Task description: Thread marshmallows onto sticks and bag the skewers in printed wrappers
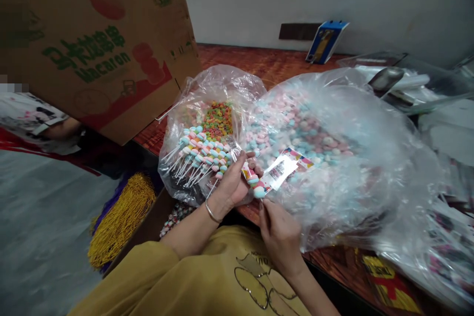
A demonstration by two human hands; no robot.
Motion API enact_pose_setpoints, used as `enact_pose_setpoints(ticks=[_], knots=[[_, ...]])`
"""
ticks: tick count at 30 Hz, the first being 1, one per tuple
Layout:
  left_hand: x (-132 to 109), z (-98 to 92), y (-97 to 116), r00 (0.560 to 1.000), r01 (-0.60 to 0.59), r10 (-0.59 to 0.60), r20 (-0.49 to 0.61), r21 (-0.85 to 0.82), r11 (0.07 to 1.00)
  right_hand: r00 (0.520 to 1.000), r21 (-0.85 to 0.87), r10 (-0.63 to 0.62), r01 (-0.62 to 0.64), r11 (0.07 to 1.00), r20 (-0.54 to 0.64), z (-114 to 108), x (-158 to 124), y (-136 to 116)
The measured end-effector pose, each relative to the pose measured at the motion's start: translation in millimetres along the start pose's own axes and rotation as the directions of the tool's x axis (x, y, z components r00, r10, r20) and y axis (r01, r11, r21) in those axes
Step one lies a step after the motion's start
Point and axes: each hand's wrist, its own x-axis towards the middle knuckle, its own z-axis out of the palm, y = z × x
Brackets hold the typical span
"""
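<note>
My left hand [234, 183], with a bracelet on its wrist, is closed round a small printed clear wrapper [245, 172]. Inside the wrapper's mouth sits part of a marshmallow skewer [259, 191], pastel pink, blue and white. My right hand [280, 231] pinches the skewer's stick just below the lowest marshmallow. Left of my hands, several more marshmallow skewers [203, 153] lie in a pile with their white sticks towards me. A stack of flat printed wrappers [283, 169] rests on the large plastic bag [392, 173] of loose marshmallows [326, 143], just beyond my right hand.
Behind the skewers, an open clear bag [218, 76] holds small colourful ring-shaped pieces [218, 121]. A big cardboard box [144, 44] stands at the left. A metal scoop [385, 80] lies back right, and a blue device [328, 42] stands by the wall. Gold-fringed material [120, 222] hangs lower left.
</note>
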Motion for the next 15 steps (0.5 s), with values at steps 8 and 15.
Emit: enact_pose_setpoints(ticks=[8,15], knots=[[-3,0.5,-14,0.982,0.175,-0.174,0.071,-0.012,0.984,0.890,0.482,0.377,-0.456,0.748,0.257,7,-1,-3],[7,-6.1,0,0.997,-0.021,0.016,0.077,0.065,0.998,0.768,0.690,0.533,-0.600,0.405,0.355,8,2,0]])
